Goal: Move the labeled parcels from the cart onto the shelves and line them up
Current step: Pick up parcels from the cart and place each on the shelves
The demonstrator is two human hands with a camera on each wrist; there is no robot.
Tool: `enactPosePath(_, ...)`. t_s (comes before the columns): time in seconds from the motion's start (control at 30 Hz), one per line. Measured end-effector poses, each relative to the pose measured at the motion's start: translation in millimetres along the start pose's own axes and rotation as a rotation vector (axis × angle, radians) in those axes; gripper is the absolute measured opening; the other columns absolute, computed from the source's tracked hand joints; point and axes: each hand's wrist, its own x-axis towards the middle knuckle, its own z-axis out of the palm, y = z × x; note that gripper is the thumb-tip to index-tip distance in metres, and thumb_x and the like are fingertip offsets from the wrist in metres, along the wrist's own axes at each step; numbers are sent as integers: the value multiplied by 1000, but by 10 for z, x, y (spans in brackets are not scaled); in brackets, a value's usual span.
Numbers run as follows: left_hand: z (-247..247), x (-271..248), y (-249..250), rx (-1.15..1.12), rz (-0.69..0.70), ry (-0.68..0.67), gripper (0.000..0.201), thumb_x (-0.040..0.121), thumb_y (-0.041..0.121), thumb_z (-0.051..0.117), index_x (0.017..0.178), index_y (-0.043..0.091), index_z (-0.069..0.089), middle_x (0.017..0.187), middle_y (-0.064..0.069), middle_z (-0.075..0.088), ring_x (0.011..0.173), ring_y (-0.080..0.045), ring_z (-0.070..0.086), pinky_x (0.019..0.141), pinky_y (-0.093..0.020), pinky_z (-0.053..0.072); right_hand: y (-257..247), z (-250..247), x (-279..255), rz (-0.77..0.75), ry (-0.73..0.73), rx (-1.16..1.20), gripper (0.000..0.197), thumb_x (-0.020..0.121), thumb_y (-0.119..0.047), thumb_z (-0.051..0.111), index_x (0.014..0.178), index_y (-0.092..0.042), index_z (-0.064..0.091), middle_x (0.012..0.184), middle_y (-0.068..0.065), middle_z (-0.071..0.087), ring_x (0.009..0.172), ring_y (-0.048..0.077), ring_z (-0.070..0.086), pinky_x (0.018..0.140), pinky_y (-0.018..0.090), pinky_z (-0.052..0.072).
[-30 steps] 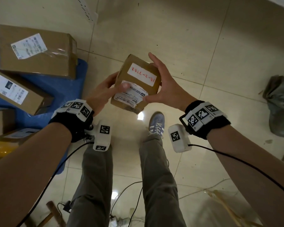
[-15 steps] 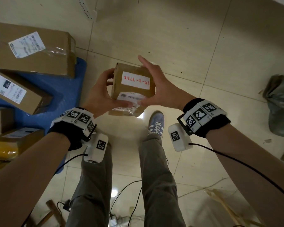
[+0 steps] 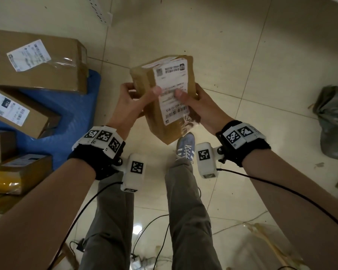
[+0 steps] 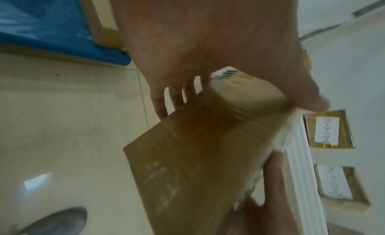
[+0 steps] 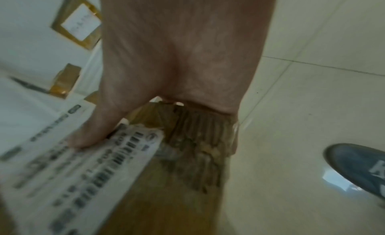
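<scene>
Both hands (image 3: 164, 102) gripping parcel (image 3: 150, 114), thumbs on label (image 3: 172, 78)

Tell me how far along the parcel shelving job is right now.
Partly done. Labeled parcels already sit on the white shelves. The left hand and right hand grip one small parcel above the floor, shipping label up. At least four boxes remain on the blue cart.

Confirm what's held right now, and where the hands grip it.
A labeled parcel, held by both hands: left hand on its left edge, right hand on its right edge, thumbs on the label.
</scene>
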Motion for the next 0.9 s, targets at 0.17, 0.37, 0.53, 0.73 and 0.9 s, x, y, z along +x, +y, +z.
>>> enactPosePath(0.17,-62,-68,93,-177,-78,-185,46,85,65,54,110,28,66,122,-1,65,113,-21,61,101,-45,49,66,-67,-169,36,-138,89,76,81,-63,54,138,-12,48,111,-1,73,103,15,70,88,32,57)
enactPosePath(0.37,-122,-65,-9,-52,-157,-428,115,47,49,92,145,27,37,141,-4,54,124,-22,58,98,-42,51,91,-55,-312,76,-215,143,66,81,-59,37,135,-24,51,141,10,59,124,23,62,100,36,54)
enactPosePath(0.53,-12,-48,-137,-11,-100,-203,110,54,32,92,147,30,32,137,0,53,122,-20,58,98,-47,52,124,-53,-253,100,61,47,77,79,-74,60,136,-24,51,134,5,63,123,26,60,109,53,46)
enactPosePath(0.73,141,7,-340,429,358,233,142,50,38,96,155,12,5,153,-7,27,138,-8,25,112,-19,29,91,-24,-314,191,46,186,71,91,-72,42,151,-33,37,157,5,35,142,36,36,111,62,37)
enactPosePath(0.9,421,-81,-369,553,459,263,143,51,34,95,153,1,2,148,-11,22,131,-7,21,98,-6,24,-10,136,-326,175,10,264,65,93,-65,48,149,-34,38,148,2,46,136,35,44,108,61,42)
